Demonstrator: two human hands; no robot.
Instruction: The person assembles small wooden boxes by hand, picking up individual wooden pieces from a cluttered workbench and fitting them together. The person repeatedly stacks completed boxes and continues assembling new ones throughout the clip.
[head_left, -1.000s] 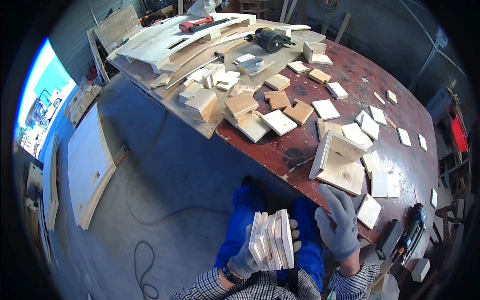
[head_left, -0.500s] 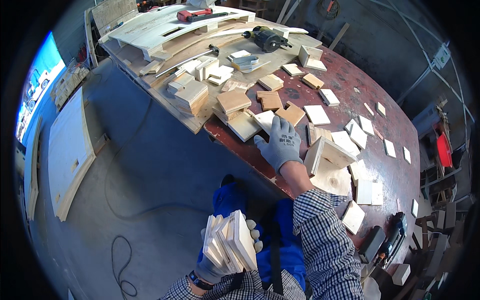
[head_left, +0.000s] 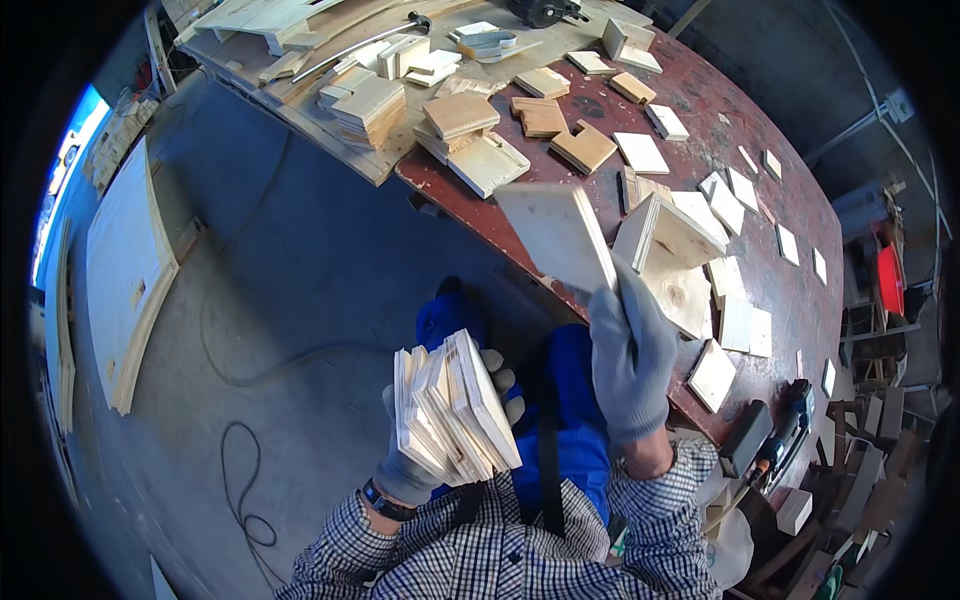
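Held low before my body, a stack of small plywood pieces (head_left: 450,410) sits in my gloved left hand (head_left: 408,468), its fingers wrapped round the far side. My gloved right hand (head_left: 632,350) pinches one pale plywood piece (head_left: 555,228) by its near edge, lifted off the table and tilted. Beside that hand stands a box-like corner of joined boards (head_left: 672,255). Past the lifted piece lie a notched wood block (head_left: 583,148) and a stacked pair of blocks (head_left: 472,140) at the table's corner.
Many loose plywood squares lie over the dark red table (head_left: 790,310). A power tool (head_left: 790,430) rests near its right edge. On the wooden bench at the far left are a hammer (head_left: 365,45) and block stacks (head_left: 368,108). Curved panels (head_left: 125,270) and a cable (head_left: 240,500) occupy the floor.
My right hand has taken a pale plywood piece from the table and drawn back toward me with it. My left hand still holds its stack, and the view has tipped downward.
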